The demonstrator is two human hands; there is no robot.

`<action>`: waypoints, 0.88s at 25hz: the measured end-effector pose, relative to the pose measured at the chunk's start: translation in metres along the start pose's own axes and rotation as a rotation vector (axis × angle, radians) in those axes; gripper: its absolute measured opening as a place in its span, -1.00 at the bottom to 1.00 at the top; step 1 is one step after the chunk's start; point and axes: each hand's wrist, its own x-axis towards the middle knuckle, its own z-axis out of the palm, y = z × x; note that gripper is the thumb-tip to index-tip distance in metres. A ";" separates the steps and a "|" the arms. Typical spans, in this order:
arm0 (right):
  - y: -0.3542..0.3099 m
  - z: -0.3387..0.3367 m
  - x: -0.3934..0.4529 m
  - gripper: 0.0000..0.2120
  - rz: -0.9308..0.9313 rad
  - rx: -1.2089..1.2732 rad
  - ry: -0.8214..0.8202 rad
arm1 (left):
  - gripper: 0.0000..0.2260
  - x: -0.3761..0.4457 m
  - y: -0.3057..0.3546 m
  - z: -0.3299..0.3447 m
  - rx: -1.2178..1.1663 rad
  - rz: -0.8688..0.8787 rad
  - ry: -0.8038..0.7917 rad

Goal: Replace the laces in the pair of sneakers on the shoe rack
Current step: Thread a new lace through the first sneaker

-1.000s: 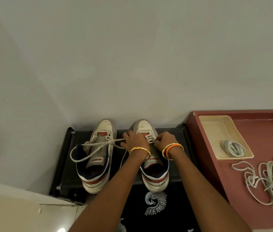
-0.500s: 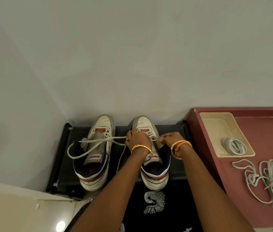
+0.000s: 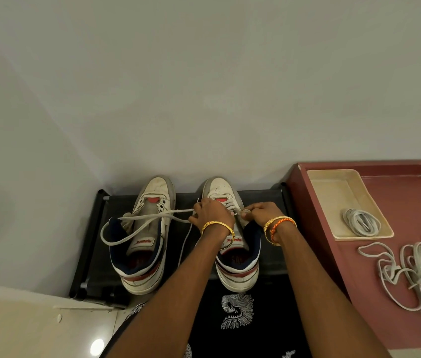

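Sneakers, tongue labels illegible.

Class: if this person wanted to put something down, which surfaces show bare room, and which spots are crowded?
Bare: the maroon tabletop right of the cream tray toward the wall, and the tray's far half beyond the coiled lace. Crowded: the loose laces sprawl over the table's near right, and the black shoe rack is filled by the left sneaker, right sneaker and both hands.
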 end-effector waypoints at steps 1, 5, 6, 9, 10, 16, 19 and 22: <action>0.000 -0.001 -0.001 -0.78 0.031 0.041 -0.018 | -0.58 0.000 0.001 -0.001 0.018 0.006 -0.009; 0.004 -0.005 0.004 -0.79 0.205 0.298 -0.121 | -0.64 -0.002 0.001 -0.002 0.024 0.021 -0.027; 0.006 -0.005 0.008 -0.85 0.200 0.264 -0.116 | -0.65 -0.002 0.001 -0.003 0.010 0.021 -0.034; 0.007 -0.002 0.012 -0.84 0.092 0.116 -0.090 | -0.73 -0.011 0.003 -0.010 0.024 0.081 -0.028; 0.007 -0.001 0.011 -0.81 0.071 0.124 -0.069 | -0.75 -0.017 0.003 -0.012 0.042 0.136 0.025; 0.020 0.003 0.004 -0.82 -0.020 0.255 0.116 | -0.62 -0.090 -0.003 0.001 0.038 0.497 -0.059; 0.018 -0.002 -0.001 -0.81 -0.097 0.304 0.220 | -0.65 -0.094 -0.004 0.007 0.243 0.403 -0.219; -0.001 -0.022 -0.020 -0.79 -0.261 0.437 0.289 | -0.67 -0.095 -0.002 0.008 0.276 0.409 -0.213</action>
